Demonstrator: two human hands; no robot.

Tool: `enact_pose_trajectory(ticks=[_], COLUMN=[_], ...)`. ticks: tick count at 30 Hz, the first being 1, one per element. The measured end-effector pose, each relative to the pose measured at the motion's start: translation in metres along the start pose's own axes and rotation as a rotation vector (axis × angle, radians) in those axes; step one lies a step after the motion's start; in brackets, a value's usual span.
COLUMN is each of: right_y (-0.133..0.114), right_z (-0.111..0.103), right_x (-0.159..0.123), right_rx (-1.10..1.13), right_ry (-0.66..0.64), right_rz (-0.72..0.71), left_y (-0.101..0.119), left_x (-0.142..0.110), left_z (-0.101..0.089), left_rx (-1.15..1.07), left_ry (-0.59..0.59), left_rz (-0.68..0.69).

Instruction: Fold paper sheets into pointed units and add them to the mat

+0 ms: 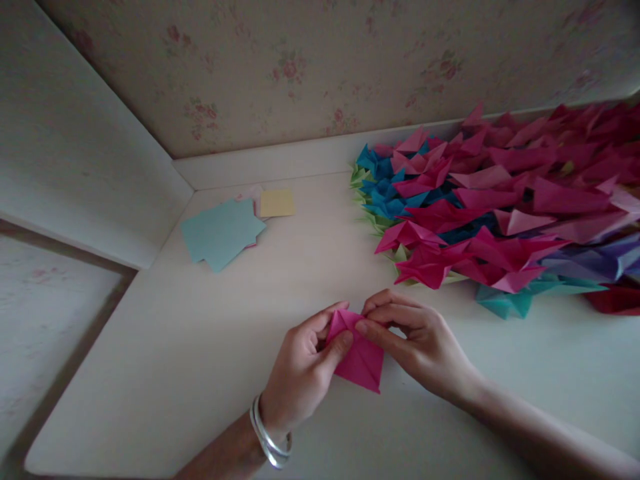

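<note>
A small folded sheet of bright pink origami paper (361, 363) is held between both hands above the white table (210, 373). My left hand (307, 360) is closed on its left side, the thumb lying across the front face and the fingers behind. At the upper right edge, my right hand (413, 333) pinches the paper between thumb and fingertips. Creases run over the paper's face. Its back is hidden.
A large heap of folded paper cranes (490, 200), in pink, blue, green and purple, covers the table's back right. Light-blue paper sheets (223, 233) and a yellow square sheet (278, 203) lie at the back left. A floral wall (290, 80) stands behind.
</note>
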State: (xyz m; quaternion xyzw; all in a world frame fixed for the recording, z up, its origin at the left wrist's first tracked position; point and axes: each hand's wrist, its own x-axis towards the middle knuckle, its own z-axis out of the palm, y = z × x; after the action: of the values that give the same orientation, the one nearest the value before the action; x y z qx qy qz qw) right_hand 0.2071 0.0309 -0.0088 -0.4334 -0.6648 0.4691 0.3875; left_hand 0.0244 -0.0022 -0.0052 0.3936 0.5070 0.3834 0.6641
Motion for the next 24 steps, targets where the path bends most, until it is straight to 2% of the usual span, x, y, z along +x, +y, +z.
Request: enact_pose_trajectory(ticks=[5,12,17,21,24], right_y=[0.0001,0.0075,0.0063,0.0046,0.0039], right_z=[0.0012,0.0016,0.0019,0.0038,0.0034], right_x=[0.002,0.0052,0.0064,0.0039,0.0038], right_rx=[0.029,0.372,0.322,0.281,0.24], right_ry=[0.022,0.084,0.126,0.117,0.102], right_rz=[0.028,0.334,0.342,0.334,0.334], left_y=[-0.0011,-0.0009,0.0026,0.0041,0.0021], left_x=[0.0,0.0006,-0.001,-0.0011,0.0008], left_z=[0.0003,-0.0024,-0.0011,0.0003,0.0002], left_rx=[-0.046,-0.094,-0.045,0.043,0.026], left_ry=[-0.016,-0.017,-0.028,0.028,0.057], left_rz=[-0.007,-0.021,-0.024,-0.015,-0.02])
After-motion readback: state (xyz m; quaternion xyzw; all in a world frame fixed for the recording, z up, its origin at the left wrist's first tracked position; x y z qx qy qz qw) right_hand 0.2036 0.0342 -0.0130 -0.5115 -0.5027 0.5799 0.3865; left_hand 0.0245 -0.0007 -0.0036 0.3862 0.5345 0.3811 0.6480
